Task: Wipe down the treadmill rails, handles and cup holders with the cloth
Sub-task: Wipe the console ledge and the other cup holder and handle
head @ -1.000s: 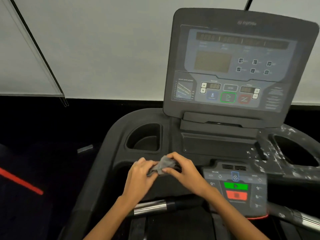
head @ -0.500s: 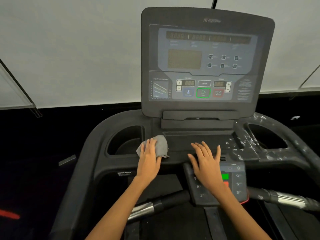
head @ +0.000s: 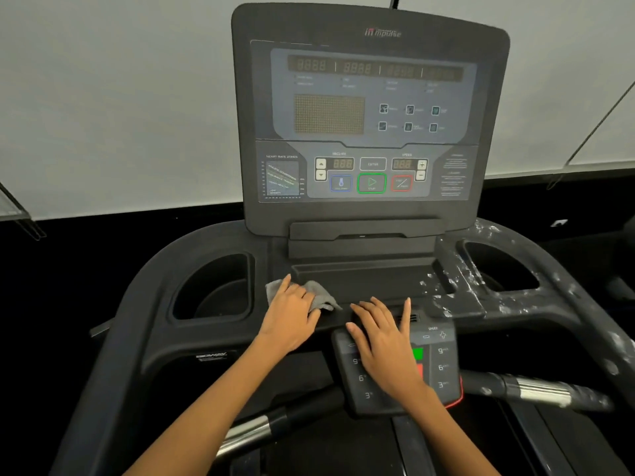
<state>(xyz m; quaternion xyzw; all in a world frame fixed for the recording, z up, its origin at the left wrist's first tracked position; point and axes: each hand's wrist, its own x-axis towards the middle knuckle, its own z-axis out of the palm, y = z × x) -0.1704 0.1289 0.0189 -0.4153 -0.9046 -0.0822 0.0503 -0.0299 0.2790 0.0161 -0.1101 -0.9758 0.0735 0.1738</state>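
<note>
Left hand (head: 290, 316) – flat, pressing grey cloth (head: 318, 295) on the console ledge, frame centre | right hand (head: 385, 333) – fingers straight (released), resting on keypad (head: 443, 365) | right cup holder (head: 498, 269) white-speckled.

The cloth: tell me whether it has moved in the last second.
Yes. The cloth went from both hands above the keypad up-left beside the left cup holder, under the left hand.

"impulse" on console (head: 382, 32), "INCLINE", "SPEED"
</note>
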